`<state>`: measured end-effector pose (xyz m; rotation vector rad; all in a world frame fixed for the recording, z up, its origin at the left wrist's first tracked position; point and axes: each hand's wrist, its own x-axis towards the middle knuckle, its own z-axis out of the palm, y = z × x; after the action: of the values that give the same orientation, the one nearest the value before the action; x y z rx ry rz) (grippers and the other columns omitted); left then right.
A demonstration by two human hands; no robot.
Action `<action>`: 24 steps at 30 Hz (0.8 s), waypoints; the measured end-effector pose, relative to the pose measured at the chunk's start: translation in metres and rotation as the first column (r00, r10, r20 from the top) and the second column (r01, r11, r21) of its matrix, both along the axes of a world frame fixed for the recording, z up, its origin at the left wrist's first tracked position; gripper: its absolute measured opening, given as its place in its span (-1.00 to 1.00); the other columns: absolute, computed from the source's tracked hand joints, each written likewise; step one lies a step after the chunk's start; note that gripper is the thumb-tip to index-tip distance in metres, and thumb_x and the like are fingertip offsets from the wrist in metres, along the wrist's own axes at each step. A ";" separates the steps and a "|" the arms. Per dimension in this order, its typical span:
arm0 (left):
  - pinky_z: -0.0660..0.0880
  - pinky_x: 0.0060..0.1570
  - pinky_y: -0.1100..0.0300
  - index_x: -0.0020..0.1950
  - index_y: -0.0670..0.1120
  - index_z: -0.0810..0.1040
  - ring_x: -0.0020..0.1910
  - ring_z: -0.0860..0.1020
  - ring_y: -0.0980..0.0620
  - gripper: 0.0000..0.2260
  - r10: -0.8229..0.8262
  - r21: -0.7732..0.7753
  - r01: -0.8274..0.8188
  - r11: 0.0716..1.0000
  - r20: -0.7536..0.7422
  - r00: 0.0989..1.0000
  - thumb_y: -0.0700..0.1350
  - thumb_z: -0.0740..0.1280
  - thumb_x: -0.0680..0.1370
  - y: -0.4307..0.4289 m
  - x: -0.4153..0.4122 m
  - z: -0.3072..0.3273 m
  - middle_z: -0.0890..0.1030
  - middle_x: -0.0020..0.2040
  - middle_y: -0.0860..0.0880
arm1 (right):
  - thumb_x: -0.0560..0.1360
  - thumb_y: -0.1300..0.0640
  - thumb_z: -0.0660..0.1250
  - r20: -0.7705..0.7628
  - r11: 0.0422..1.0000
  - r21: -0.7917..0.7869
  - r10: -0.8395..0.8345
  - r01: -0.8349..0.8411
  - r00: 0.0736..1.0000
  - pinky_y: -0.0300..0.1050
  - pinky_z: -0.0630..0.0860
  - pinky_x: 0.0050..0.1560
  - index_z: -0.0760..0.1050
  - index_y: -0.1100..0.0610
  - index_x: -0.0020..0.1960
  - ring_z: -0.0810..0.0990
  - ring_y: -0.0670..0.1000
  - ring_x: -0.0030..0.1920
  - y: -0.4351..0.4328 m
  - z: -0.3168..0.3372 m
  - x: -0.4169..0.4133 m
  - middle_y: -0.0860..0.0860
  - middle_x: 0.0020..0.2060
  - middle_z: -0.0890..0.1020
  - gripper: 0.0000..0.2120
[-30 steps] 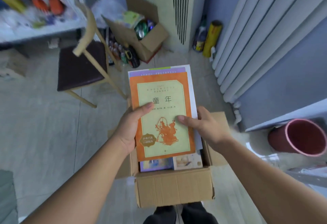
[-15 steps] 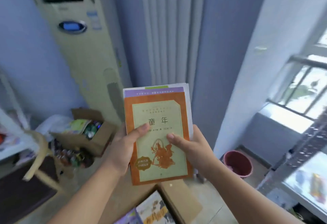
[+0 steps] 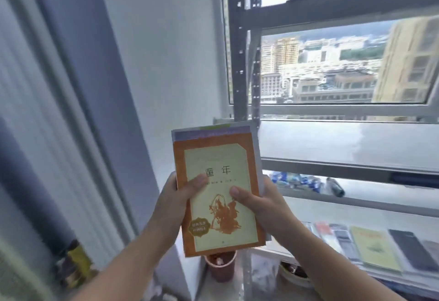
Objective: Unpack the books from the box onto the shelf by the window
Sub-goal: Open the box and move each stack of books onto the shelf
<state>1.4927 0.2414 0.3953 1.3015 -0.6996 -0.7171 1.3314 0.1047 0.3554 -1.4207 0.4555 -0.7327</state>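
I hold a small stack of books upright in front of me; the top one has an orange cover with a cream panel. My left hand grips the stack's left edge, thumb on the cover. My right hand grips the right edge, thumb on the cover too. Behind and to the right stands a grey metal shelf against the window, its upright post just behind the stack. Several books lie flat on a lower shelf level at the right. The box is out of view.
A window with city buildings fills the upper right. A white wall and blue curtain are at the left. A pink bucket stands on the floor below the stack. Small blue items and a dark object lie on a middle shelf level.
My view swung up and right, from the box on the floor to the shelf by the window. Both hands carried the stack of books up with it, grip unchanged.
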 end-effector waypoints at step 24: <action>0.69 0.02 -0.02 0.41 -0.09 0.50 0.14 0.72 -0.18 -0.51 -0.435 -0.086 0.467 0.880 0.252 0.865 -0.11 0.48 0.48 -0.375 -0.010 0.011 0.72 0.20 -0.13 | 0.35 0.02 0.72 0.052 0.942 -0.118 -0.310 0.314 0.949 0.41 0.67 0.13 0.42 0.24 0.44 0.73 0.32 0.20 -0.336 0.005 -0.058 0.25 0.24 0.70 -0.19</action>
<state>1.4827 -0.1335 0.4062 1.1011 -1.2494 -0.8837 1.2733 -0.2312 0.3600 -1.4671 0.6273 -1.0544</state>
